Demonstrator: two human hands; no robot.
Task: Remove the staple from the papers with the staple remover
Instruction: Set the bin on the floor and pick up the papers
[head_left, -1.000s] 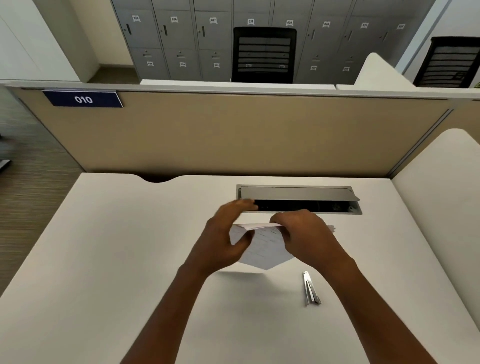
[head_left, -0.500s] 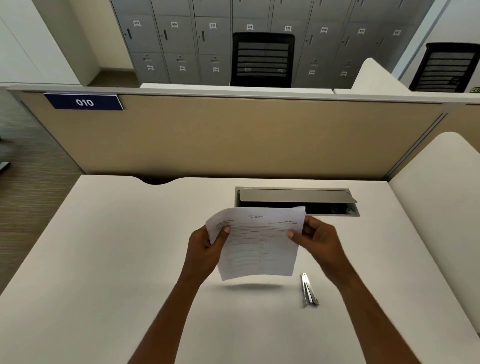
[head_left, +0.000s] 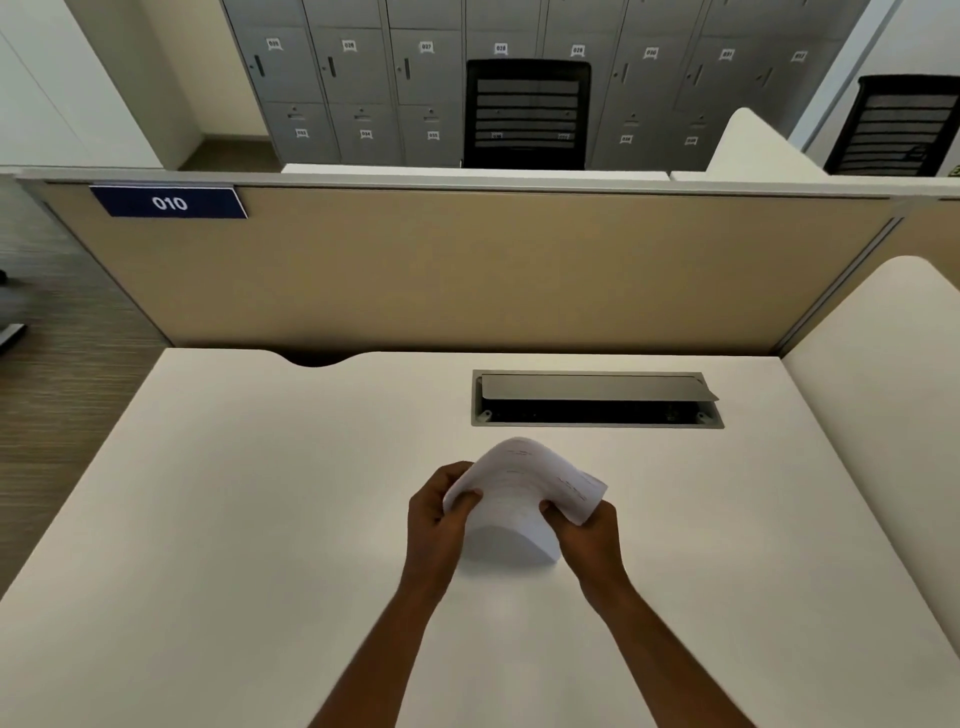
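Left hand (head_left: 435, 512) and right hand (head_left: 587, 530) — both gripping, thumbs on top.

Blurred, illegible print on the papers (head_left: 524, 493) (staple indiscernible; forearms (head_left: 384, 649) off-frame below)

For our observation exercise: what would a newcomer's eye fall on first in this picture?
The bowed white papers at centre, gripped by left hand and right hand above the white desk. Behind them lies an open cable hatch in the desk; a blue 010 sign hangs on the partition, upper left.
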